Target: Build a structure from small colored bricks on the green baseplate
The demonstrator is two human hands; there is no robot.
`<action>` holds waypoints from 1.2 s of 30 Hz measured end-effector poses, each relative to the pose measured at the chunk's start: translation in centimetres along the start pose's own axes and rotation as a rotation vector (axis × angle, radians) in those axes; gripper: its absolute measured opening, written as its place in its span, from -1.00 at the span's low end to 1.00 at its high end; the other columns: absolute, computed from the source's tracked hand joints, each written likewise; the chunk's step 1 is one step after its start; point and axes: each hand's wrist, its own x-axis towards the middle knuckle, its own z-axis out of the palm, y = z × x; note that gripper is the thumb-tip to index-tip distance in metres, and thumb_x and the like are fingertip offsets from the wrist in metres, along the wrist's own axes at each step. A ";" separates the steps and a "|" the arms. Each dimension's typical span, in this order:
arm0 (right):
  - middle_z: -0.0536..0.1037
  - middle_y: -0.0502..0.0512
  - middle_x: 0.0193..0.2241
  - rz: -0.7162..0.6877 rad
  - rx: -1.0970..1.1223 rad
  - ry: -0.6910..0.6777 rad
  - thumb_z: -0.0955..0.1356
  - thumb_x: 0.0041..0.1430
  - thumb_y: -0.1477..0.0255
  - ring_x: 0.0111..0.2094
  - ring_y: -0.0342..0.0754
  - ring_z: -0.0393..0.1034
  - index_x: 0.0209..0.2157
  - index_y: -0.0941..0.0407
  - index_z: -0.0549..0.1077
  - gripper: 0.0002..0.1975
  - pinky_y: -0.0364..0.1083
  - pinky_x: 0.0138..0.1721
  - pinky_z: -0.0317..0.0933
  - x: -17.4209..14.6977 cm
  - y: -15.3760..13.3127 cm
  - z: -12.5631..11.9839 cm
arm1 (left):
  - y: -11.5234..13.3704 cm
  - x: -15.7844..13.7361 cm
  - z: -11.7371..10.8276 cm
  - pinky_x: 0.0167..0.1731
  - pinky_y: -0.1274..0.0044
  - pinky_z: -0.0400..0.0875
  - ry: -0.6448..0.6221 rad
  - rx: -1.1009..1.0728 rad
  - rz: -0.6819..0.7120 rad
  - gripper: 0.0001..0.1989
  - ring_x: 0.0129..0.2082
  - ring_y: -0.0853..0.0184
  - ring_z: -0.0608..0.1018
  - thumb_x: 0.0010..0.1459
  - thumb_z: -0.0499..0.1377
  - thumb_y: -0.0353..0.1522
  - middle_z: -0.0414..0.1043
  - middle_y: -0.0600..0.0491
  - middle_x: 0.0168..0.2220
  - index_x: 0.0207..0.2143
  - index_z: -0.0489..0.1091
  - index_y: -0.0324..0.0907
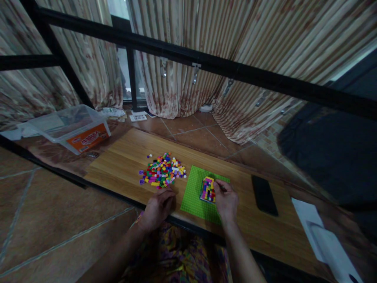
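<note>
A green studded baseplate [191,192] lies on the wooden table. On it stands a small block of toy bricks [207,189] in many colours, with yellow along its far edge. My right hand [227,199] is at the right side of this block, thumb and fingers pinched together; whatever they hold is hidden. My left hand [160,206] rests at the table's near edge with its fingers curled in, and I cannot see what is inside them. Just beyond it spreads a pile of loose bricks [165,170] in mixed colours.
A black phone [264,195] lies right of the baseplate. A clear plastic bin [88,118] with an orange label stands past the table's left end. White objects [326,239] sit at the right end. A black metal bar [206,65] crosses ahead, before striped curtains [188,31].
</note>
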 end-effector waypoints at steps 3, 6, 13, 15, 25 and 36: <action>0.60 0.18 -0.28 0.022 0.014 -0.008 0.32 0.06 0.11 -0.31 0.02 0.47 -0.26 0.13 0.58 -0.59 -0.04 -0.26 0.29 0.3 0.3 0.4 | -0.1 0.0 0.0 -0.08 0.46 0.48 -0.010 0.010 0.002 -0.81 -0.12 0.30 0.55 0.21 0.08 -0.41 0.51 -0.04 -0.13 -0.21 0.48 -0.14; 0.60 0.17 -0.31 0.045 0.049 -0.006 0.35 0.02 0.10 -0.32 0.02 0.47 -0.28 0.13 0.58 -0.59 -0.03 -0.27 0.30 0.4 0.4 0.5 | -0.2 0.0 0.1 -0.07 0.46 0.48 -0.008 0.020 0.007 -0.81 -0.11 0.30 0.54 0.22 0.08 -0.41 0.51 -0.04 -0.13 -0.21 0.48 -0.15; 0.61 0.16 -0.34 0.067 0.110 -0.043 0.38 -0.02 0.14 -0.35 0.01 0.48 -0.32 0.14 0.58 -0.64 -0.03 -0.27 0.31 0.7 0.5 0.5 | -0.1 0.0 0.1 -0.09 0.48 0.47 -0.013 0.013 -0.002 -0.81 -0.13 0.31 0.55 0.22 0.07 -0.43 0.51 -0.04 -0.15 -0.21 0.47 -0.15; 0.61 0.15 -0.35 0.061 0.100 -0.050 0.38 -0.02 0.13 -0.37 0.00 0.47 -0.33 0.14 0.58 -0.64 -0.04 -0.28 0.31 0.7 0.5 0.5 | -0.1 0.0 0.1 -0.09 0.48 0.47 -0.011 0.014 -0.003 -0.81 -0.13 0.31 0.55 0.22 0.07 -0.43 0.50 -0.04 -0.15 -0.21 0.47 -0.16; 0.59 0.13 -0.42 0.028 0.040 -0.093 0.35 0.02 0.12 -0.39 0.00 0.45 -0.38 0.14 0.55 -0.64 -0.06 -0.31 0.27 0.8 0.0 0.2 | -0.8 -0.2 0.6 -0.09 0.49 0.47 0.023 0.015 0.026 -0.80 -0.13 0.31 0.54 0.21 0.06 -0.44 0.50 -0.04 -0.16 -0.21 0.47 -0.15; 0.59 0.19 -0.44 0.031 0.005 -0.075 0.26 0.08 -0.02 -0.43 0.04 0.43 -0.36 0.16 0.54 -0.48 -0.05 -0.36 0.24 0.6 0.4 -0.2 | -0.3 -0.2 0.3 -0.07 0.48 0.44 -0.017 -0.035 -0.023 -0.80 -0.12 0.30 0.53 0.19 0.06 -0.46 0.50 -0.01 -0.17 -0.23 0.47 -0.12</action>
